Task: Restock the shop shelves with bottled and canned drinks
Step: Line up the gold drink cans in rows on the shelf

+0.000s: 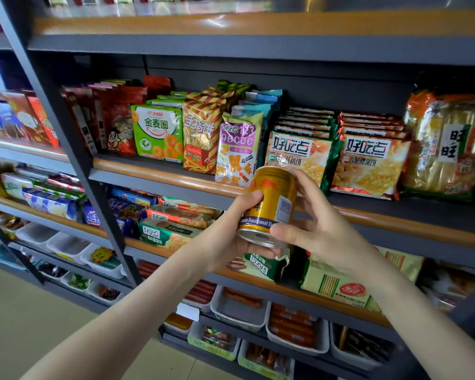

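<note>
You are facing a tall grey shelving unit [137, 174] with orange edge strips. Its tiers are carrying snacks, not drinks, so no slot for a can is showing here. On the middle shelf, upright snack packets [158, 133] are standing face-out on the left, and flat biscuit packs [368, 165] are leaning in stacked rows on the right, labels turned toward the shopper. White trays [239, 311] of small goods are lining the lower tiers.

Your left hand [225, 237] is cradling the gold drink can [272, 204] from below, thumb curled across its side and fingers tucked under the base. Your right hand [324, 231] is wrapping it from the other side, fingers reaching round toward the top and thumb pressing near the bottom rim.

The can is hanging in the air just in front of the middle shelf's edge, touching no shelf. It is tilting with its base toward you. That two-handed hold is probably letting you turn it to sort out its label before choosing where it goes.
</note>
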